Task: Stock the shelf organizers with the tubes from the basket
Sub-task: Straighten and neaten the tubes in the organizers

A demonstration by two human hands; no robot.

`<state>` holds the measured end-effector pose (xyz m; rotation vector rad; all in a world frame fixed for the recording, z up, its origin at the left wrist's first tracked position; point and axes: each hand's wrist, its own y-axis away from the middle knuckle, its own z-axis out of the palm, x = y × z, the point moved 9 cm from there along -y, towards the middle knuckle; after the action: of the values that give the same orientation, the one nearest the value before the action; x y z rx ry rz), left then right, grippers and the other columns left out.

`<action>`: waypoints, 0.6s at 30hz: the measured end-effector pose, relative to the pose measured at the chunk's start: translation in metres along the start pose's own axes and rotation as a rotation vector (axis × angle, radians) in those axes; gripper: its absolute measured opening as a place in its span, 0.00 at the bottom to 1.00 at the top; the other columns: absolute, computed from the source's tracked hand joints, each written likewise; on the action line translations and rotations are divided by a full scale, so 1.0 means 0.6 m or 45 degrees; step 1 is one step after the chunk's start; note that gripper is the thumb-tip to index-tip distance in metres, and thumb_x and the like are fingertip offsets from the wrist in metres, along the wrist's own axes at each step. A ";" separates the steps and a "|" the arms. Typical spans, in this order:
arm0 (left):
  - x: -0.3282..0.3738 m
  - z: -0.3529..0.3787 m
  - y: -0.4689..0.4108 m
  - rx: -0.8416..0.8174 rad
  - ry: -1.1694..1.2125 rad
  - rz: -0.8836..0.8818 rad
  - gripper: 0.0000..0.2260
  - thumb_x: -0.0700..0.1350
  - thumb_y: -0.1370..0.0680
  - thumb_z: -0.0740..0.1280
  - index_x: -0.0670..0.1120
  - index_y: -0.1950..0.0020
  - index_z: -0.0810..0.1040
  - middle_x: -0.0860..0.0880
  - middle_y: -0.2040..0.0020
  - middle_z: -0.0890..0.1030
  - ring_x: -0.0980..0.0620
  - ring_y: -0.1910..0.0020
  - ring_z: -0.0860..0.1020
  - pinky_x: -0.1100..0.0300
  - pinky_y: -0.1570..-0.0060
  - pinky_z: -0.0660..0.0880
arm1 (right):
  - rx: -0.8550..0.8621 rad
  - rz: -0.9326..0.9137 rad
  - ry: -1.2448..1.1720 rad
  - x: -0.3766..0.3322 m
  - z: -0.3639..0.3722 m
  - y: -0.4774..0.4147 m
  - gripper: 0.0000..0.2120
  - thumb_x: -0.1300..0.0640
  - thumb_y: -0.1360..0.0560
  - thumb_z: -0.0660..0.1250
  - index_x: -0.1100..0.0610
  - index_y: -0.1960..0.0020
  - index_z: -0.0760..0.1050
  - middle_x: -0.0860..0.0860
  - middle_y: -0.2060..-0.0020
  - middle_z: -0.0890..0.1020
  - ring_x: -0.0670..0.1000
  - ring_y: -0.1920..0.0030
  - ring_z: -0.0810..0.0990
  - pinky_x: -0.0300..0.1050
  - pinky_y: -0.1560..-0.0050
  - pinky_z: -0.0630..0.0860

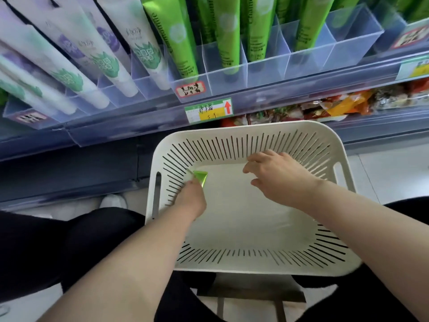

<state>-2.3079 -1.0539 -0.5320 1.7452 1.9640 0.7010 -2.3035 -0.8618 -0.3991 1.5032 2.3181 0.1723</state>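
Observation:
A white slotted basket (pixel 343 182) sits in front of me below the shelf. My left hand (pixel 191 198) is at its left inner wall, shut on a green tube (pixel 201 177) whose crimped end sticks out past my fingers. My right hand (pixel 276 175) hovers over the far right of the basket floor, fingers spread, holding nothing. No other tube shows on the basket floor. Above, clear plastic shelf organizers (pixel 267 68) hold upright green tubes (pixel 228 36); further left stand white tubes with purple and green prints (pixel 109 59).
A price tag with a red arrow (pixel 209 110) hangs on the shelf rail. Snack packets (pixel 325 105) fill the lower shelf behind the basket. The basket rests on a stool (pixel 250 296) between my knees. Some organizer slots at the right (pixel 348 43) hold nothing.

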 end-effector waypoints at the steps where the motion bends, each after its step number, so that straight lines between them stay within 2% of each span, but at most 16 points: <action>1: 0.001 0.006 -0.001 0.004 -0.019 -0.013 0.21 0.35 0.23 0.59 0.39 0.30 0.64 0.40 0.36 0.71 0.42 0.39 0.74 0.53 0.44 0.73 | 0.004 -0.007 -0.005 0.001 0.000 -0.003 0.19 0.51 0.21 0.61 0.48 0.31 0.67 0.46 0.32 0.68 0.51 0.34 0.67 0.50 0.37 0.68; 3: 0.009 0.014 -0.003 0.045 -0.065 -0.019 0.22 0.36 0.22 0.59 0.38 0.28 0.61 0.38 0.35 0.70 0.41 0.37 0.71 0.52 0.43 0.71 | -0.014 -0.007 -0.010 0.004 0.004 -0.007 0.19 0.51 0.21 0.61 0.48 0.31 0.67 0.46 0.32 0.68 0.51 0.34 0.67 0.51 0.37 0.68; 5: 0.019 0.021 -0.004 0.091 -0.163 0.002 0.25 0.40 0.21 0.61 0.37 0.27 0.57 0.38 0.36 0.71 0.41 0.39 0.73 0.52 0.47 0.73 | -0.047 0.002 -0.021 0.008 0.012 -0.011 0.19 0.51 0.21 0.61 0.48 0.31 0.67 0.47 0.32 0.68 0.52 0.34 0.67 0.52 0.37 0.68; 7: 0.030 0.031 -0.003 0.091 -0.216 0.029 0.26 0.42 0.22 0.63 0.36 0.28 0.58 0.38 0.37 0.73 0.41 0.40 0.74 0.53 0.49 0.73 | -0.067 0.003 -0.022 0.011 0.017 -0.012 0.19 0.50 0.21 0.61 0.48 0.31 0.67 0.47 0.33 0.69 0.52 0.36 0.68 0.51 0.38 0.69; 11: 0.056 0.039 0.005 0.033 -0.054 0.126 0.14 0.43 0.24 0.65 0.42 0.40 0.70 0.42 0.43 0.77 0.43 0.45 0.76 0.53 0.51 0.73 | -0.125 0.049 -0.023 0.026 0.026 -0.011 0.19 0.50 0.21 0.61 0.48 0.31 0.66 0.48 0.34 0.70 0.52 0.36 0.69 0.52 0.37 0.69; 15: 0.087 0.017 0.032 -0.005 0.263 0.218 0.13 0.51 0.26 0.70 0.47 0.48 0.71 0.48 0.52 0.76 0.47 0.53 0.76 0.57 0.59 0.68 | -0.133 0.117 -0.064 0.035 0.016 -0.012 0.22 0.50 0.22 0.62 0.49 0.30 0.65 0.49 0.35 0.72 0.52 0.36 0.71 0.52 0.38 0.70; 18: 0.117 -0.037 0.072 0.106 0.516 0.331 0.13 0.50 0.27 0.72 0.47 0.48 0.74 0.49 0.53 0.77 0.48 0.53 0.76 0.54 0.55 0.73 | -0.044 0.167 -0.206 0.033 -0.005 -0.013 0.21 0.48 0.22 0.63 0.50 0.31 0.65 0.49 0.39 0.76 0.53 0.41 0.75 0.52 0.44 0.76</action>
<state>-2.2965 -0.9827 -0.4867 2.0626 2.0595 1.1542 -2.3182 -0.8466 -0.4035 1.5911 2.0823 0.1197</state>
